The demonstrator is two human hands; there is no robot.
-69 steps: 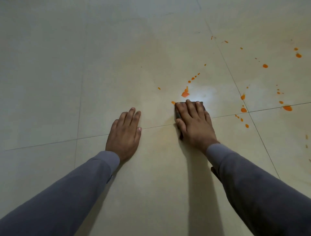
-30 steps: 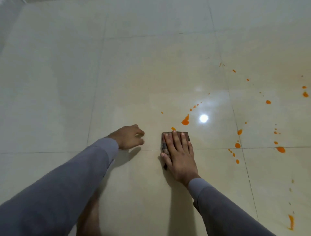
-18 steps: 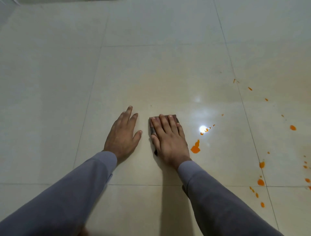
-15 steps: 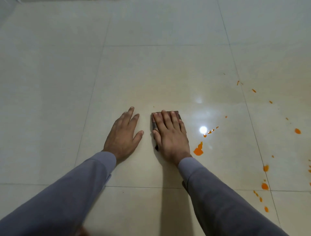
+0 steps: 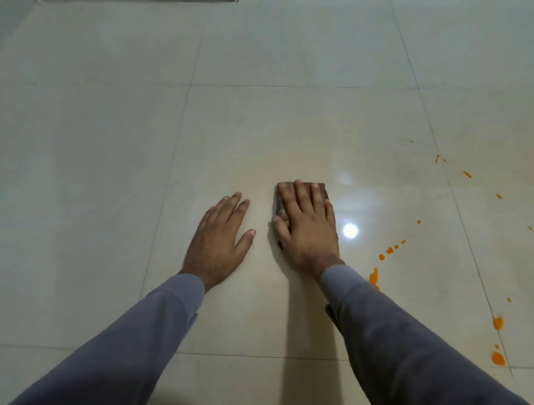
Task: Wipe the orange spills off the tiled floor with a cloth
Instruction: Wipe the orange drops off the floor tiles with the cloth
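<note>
My right hand [image 5: 307, 228] lies flat on a small dark folded cloth [image 5: 323, 188], pressing it to the pale tiled floor [image 5: 260, 130]; only the cloth's far edge and left side show past my fingers. My left hand [image 5: 221, 240] rests flat on the floor beside it, fingers apart, holding nothing. An orange spill [image 5: 373, 278] sits just right of my right wrist, partly behind the sleeve, with a trail of small orange drops [image 5: 390, 250] running up and right. Larger orange blobs [image 5: 498, 358] lie near the right grout line.
More small orange flecks [image 5: 467, 174] dot the tile at the far right. A bright light reflection [image 5: 350, 230] shines on the floor just right of my right hand. A dark strip [image 5: 135, 1] runs along the top edge.
My right hand has slid the cloth from the orange spill leftward and farther away, so the spill now lies near my wrist. My left hand was lifted, then set flat beside it.
</note>
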